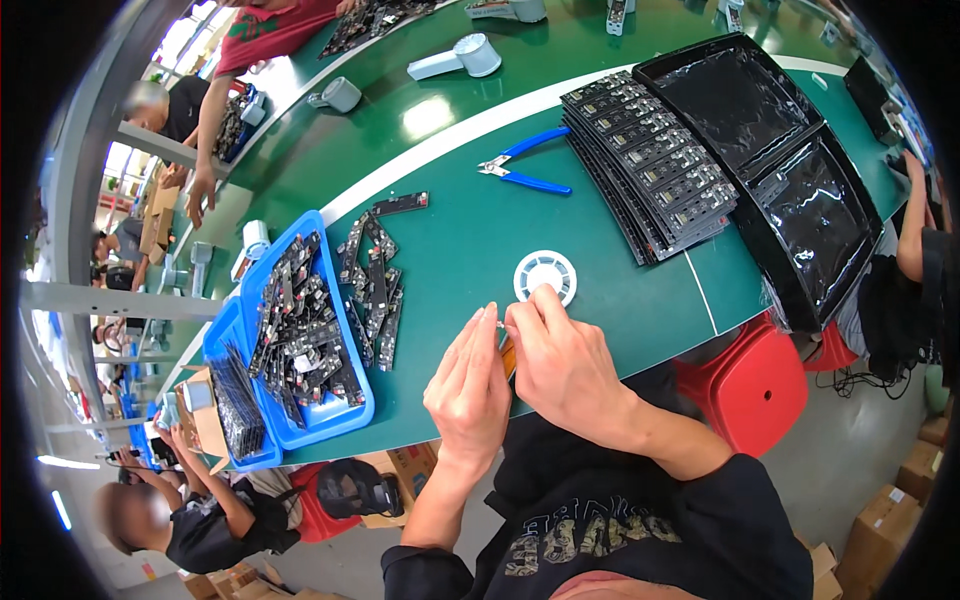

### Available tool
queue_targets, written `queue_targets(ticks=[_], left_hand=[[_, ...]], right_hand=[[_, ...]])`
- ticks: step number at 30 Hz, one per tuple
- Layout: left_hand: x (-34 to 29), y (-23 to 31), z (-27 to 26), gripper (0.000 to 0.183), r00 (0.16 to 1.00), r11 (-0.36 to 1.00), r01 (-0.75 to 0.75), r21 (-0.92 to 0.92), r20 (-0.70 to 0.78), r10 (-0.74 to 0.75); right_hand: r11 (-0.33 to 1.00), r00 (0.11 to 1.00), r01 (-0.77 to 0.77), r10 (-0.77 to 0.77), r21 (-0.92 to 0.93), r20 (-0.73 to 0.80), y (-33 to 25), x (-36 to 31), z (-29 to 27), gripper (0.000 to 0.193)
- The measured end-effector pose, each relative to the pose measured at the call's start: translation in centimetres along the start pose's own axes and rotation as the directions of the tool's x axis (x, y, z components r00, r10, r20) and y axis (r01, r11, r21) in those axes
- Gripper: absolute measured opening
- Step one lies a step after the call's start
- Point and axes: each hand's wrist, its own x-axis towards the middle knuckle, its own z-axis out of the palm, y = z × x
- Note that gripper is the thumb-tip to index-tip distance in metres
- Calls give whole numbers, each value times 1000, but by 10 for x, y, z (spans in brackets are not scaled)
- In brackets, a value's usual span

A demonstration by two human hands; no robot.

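Close together over the near edge of the green table, my left hand (468,388) and my right hand (570,368) are both closed, their fingertips almost meeting. Between them shows a small orange piece (508,357), mostly hidden by the fingers, so its kind and which hand holds it are unclear. Just beyond my right fingertips lies a white round spool (546,268) with slots around its hub. Blue-handled cutters (527,160) rest farther back with their jaws apart. Left of my hands, loose narrow circuit boards (378,290) lie beside a blue bin (330,418) heaped with similar boards.
Stacked circuit board panels (650,150) stand at the right, against a black tray (755,205) with shiny lining. A red stool (745,390) is below the table's right edge. Grey devices (470,55) sit across the white line. Other people work at the left and far side.
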Motion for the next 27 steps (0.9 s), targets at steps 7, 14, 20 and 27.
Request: queue_targets(ticks=[7, 14, 20, 27], left_hand=[[0, -4, -4, 27, 998, 1000, -15, 1, 67, 15], [-5, -9, 1, 21, 994, 986, 104, -129, 39, -100], [-6, -4, 3, 22, 994, 987, 110, -114, 33, -106], [0, -3, -3, 25, 992, 987, 91, -134, 97, -78]], right_hand=[[1000, 999, 23, -23, -17, 36, 2, 1, -2, 15], [999, 999, 42, -42, -8, 7, 5, 0, 2, 13], [999, 999, 34, -34, -11, 11, 8, -2, 3, 12], [1000, 1000, -6, 6, 8, 28, 5, -4, 0, 13]])
